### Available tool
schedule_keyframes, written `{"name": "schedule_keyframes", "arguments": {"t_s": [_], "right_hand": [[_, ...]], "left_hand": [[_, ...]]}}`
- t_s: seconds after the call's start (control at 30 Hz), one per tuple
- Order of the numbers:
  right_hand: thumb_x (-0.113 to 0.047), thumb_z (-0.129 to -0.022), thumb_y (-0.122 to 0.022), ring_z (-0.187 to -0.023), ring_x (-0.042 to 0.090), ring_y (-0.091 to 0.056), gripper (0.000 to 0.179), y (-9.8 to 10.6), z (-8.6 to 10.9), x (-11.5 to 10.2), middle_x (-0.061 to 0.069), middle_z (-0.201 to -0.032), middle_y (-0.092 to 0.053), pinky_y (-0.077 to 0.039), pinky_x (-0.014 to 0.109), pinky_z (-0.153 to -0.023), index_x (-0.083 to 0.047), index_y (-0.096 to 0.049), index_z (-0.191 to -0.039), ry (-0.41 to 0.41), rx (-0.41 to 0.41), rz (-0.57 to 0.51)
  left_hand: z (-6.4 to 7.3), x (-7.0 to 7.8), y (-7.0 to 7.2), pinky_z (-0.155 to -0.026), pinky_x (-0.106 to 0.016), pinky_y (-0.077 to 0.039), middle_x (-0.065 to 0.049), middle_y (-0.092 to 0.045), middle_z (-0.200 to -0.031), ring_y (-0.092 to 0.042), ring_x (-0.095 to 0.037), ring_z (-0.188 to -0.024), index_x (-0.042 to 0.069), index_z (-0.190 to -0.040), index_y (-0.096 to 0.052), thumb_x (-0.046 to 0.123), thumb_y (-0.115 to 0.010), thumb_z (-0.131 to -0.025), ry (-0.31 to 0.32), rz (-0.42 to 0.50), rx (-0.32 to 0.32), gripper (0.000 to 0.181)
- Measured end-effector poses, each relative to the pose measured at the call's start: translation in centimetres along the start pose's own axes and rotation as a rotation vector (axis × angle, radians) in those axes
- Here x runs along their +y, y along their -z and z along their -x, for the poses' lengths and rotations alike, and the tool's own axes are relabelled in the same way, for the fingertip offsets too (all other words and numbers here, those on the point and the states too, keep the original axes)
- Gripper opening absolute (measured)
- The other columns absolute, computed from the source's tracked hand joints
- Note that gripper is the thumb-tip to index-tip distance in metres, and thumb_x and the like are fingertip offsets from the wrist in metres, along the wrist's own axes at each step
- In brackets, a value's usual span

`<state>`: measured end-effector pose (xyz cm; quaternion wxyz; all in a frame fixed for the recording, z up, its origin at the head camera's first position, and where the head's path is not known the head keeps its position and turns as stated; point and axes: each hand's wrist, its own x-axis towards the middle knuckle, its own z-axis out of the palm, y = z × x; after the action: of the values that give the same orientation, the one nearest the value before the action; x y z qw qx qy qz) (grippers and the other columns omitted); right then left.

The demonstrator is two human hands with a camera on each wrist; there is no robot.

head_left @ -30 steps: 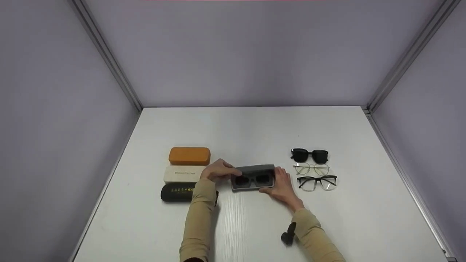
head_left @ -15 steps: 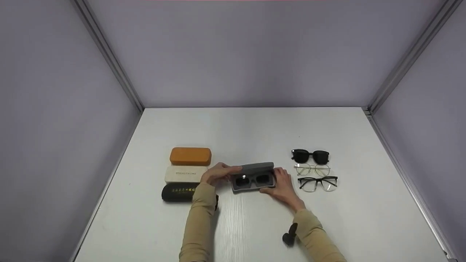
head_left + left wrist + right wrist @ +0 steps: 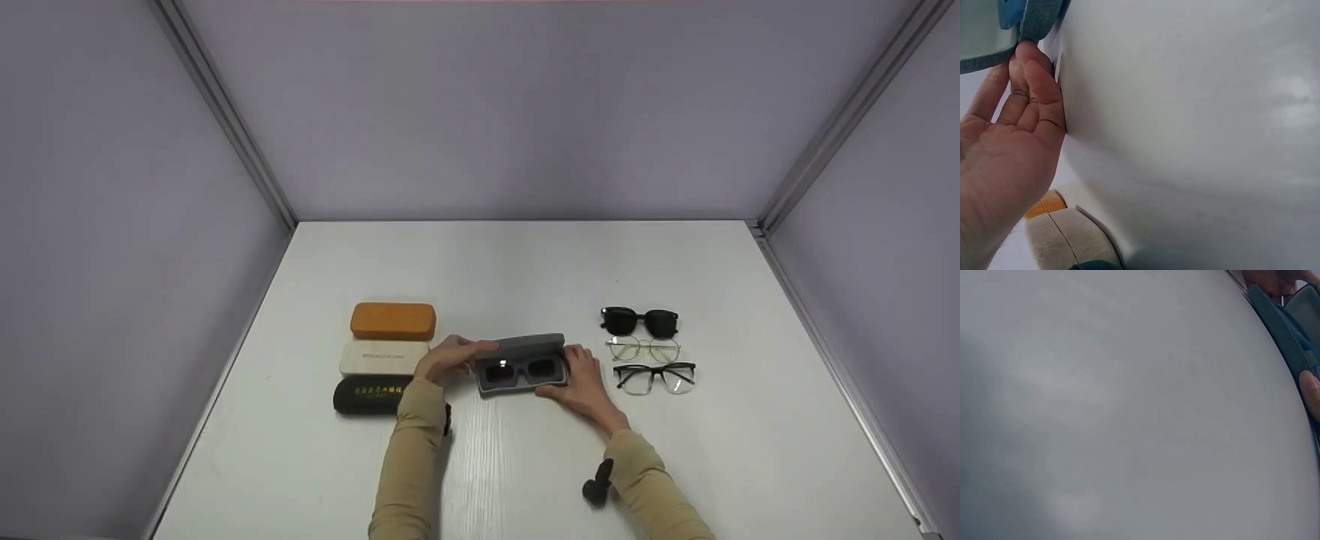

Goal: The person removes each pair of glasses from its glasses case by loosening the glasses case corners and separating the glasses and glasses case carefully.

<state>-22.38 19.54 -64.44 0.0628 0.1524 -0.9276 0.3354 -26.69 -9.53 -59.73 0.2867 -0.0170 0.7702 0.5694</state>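
In the head view a grey glasses case (image 3: 529,346) lies open at the middle of the table, its lid tilted up at the back. Dark sunglasses (image 3: 523,372) sit inside it. My left hand (image 3: 448,358) holds the left end, thumb on the lid's edge; the left wrist view shows its curled fingers (image 3: 1039,84) against the case. With my right hand (image 3: 586,386) I grip the right end, thumb along the front wall and fingers round the side. Only the right thumb (image 3: 1310,385) and the case's edge (image 3: 1283,332) show in the right wrist view.
Left of the case lie an orange case (image 3: 392,321), a white case (image 3: 381,358) and a black case (image 3: 367,395), stacked in a column. To the right are black sunglasses (image 3: 619,322), thin-framed glasses (image 3: 663,350) and black-framed clear glasses (image 3: 637,380). Walls surround the white table (image 3: 510,262).
My left thumb has moved up from beside the sunglasses onto the lid's edge, and the lid's tilt has shifted. The right hand keeps its grip. Little differs over the last half second.
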Motion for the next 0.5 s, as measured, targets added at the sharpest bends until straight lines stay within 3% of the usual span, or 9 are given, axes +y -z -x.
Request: {"name": "schedule_keyframes", "arguments": {"t_s": [0.23,0.5], "right_hand": [[-0.049,-0.066,-0.088,-0.115,0.040,-0.050,0.091,0.03,0.00,-0.14,0.023,-0.124,-0.055,-0.039,0.056,-0.098,0.007,-0.056,-0.131,-0.011,0.002,-0.017],[-0.045,-0.072,-0.086,-0.122,0.041,-0.049,0.086,0.70,0.17,-0.27,0.023,-0.129,-0.055,-0.038,0.058,-0.104,0.005,-0.057,-0.136,-0.027,-0.055,-0.076]], "left_hand": [[0.22,-0.05,0.08,-0.068,-0.026,-0.051,0.001,-0.059,-0.072,-0.055,-0.013,-0.070,0.009,-0.088,-0.072,0.058,-0.076,-0.080,-0.007,0.020,-0.001,0.050],[0.34,0.01,-0.07,-0.072,-0.027,-0.051,0.001,-0.060,-0.077,-0.057,-0.015,-0.075,0.009,-0.093,-0.073,0.060,-0.078,-0.078,0.010,0.040,0.002,0.053]]}}
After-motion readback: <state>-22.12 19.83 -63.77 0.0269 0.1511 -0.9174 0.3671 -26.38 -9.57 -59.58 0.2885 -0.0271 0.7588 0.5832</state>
